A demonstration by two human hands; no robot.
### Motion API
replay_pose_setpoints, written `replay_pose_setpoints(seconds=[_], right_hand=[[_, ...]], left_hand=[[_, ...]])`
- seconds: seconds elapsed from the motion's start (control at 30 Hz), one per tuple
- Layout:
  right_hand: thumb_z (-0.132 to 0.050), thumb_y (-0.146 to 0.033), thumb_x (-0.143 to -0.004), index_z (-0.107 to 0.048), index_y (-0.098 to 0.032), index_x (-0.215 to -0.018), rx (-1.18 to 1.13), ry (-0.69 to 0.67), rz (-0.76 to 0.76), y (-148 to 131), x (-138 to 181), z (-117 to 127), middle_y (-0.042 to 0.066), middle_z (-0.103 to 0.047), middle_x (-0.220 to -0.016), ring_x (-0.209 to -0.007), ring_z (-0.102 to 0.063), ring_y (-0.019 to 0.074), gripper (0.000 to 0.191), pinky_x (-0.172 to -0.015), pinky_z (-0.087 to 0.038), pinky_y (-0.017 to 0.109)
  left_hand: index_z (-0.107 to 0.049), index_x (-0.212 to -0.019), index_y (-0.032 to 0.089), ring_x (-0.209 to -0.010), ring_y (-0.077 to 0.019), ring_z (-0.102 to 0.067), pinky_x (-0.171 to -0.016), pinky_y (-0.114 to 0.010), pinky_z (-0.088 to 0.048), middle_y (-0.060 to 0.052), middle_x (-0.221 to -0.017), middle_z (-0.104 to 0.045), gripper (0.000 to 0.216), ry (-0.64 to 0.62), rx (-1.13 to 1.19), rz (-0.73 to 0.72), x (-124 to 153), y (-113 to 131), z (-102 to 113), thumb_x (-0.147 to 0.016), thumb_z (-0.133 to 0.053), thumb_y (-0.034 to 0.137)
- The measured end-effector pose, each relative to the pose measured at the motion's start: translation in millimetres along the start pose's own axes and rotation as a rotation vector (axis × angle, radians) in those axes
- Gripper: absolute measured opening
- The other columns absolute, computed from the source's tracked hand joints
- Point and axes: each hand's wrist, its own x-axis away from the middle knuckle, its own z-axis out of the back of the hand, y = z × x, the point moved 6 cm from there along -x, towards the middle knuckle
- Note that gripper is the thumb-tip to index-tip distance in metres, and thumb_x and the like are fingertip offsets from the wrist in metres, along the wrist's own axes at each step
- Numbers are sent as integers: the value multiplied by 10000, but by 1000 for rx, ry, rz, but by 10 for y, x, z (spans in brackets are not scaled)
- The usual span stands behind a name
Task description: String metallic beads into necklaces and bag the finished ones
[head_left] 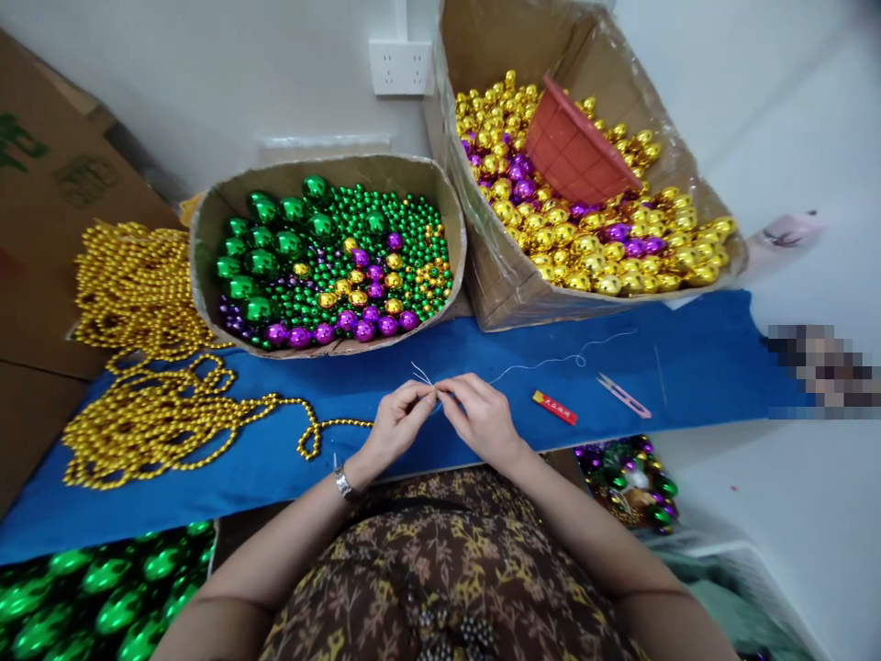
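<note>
My left hand (397, 424) and my right hand (482, 418) meet over the blue cloth (688, 367), fingertips pinched together on a thin white thread (564, 360). The thread's short ends stick up between the hands and its long end trails right across the cloth. A strand of gold beads (303, 431) runs from my left hand to a large heap of gold bead strands (144, 358) on the left.
A cardboard box of green, purple and gold beads (330, 257) and a bigger box of gold balls (592, 229) holding a red basket (574, 147) stand behind the cloth. A red lighter (554, 408) and pink thread snips (623, 395) lie to the right. Green balls (103, 588) sit lower left.
</note>
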Motion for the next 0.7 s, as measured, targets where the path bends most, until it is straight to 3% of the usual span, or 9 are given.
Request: replay_pose_setpoints(seconds=[0.2,0.3,0.4,0.47,0.57,0.63,0.7], right_hand=[[-471,-265,-961,-660,-228,-1008,87,-55,-7,4,-20,9,46,-700,-974,-890,-648,163,198,-794,-481,264],[-454,-230,-962,-661,-210,-1007,196,-2,30,-17,14,-38,70,-703,-956,-876,-639,180,212,-788,-460,290],[-441,-214,-955,-659,-185,-993,204,65,5,15,57,-110,103,-696,-961,-877,-630,204,223,-788,-451,326],[-429,-232,-949,-645,-180,-962,33,98,-82,92,77,-167,115,-677,-971,-914,-619,208,222,-821,-463,339],[-437,-299,-930,-617,-187,-962,-468,104,-291,237,104,-310,108,-651,-1042,-1021,-599,197,215,-886,-481,343],[-462,-347,-910,-603,-190,-1040,-850,68,-450,288,130,-452,100,-646,-1120,-1085,-591,193,249,-909,-489,349],[-496,-387,-887,-585,-193,-1106,-1134,27,-586,291,152,-559,100,-634,-1197,-1119,-588,197,305,-920,-493,360]], left_hand=[[-686,-930,177,-809,-168,-604,-750,-283,-458,-78,-885,-665,178,13,-171,-175,7,128,-13,-892,-535,263],[-685,-880,183,-780,-166,-598,-734,-284,-452,-69,-845,-664,169,69,-199,-149,0,107,-22,-877,-540,272],[-677,-786,174,-690,-144,-554,-662,-267,-421,-39,-744,-637,163,109,-100,-18,-26,10,-39,-831,-588,304],[-648,-729,163,-579,-107,-479,-550,-238,-365,-14,-675,-602,192,114,120,176,-40,-117,-73,-778,-633,347],[-598,-704,153,-453,-51,-323,-426,-201,-204,14,-627,-559,278,72,513,479,-25,-256,-209,-676,-710,406],[-591,-715,150,-432,-35,-270,-415,-194,-139,26,-604,-534,320,39,627,557,-22,-246,-282,-631,-748,416],[-593,-711,148,-437,-37,-274,-419,-196,-147,34,-580,-506,332,29,613,518,-38,-198,-292,-638,-755,428]])
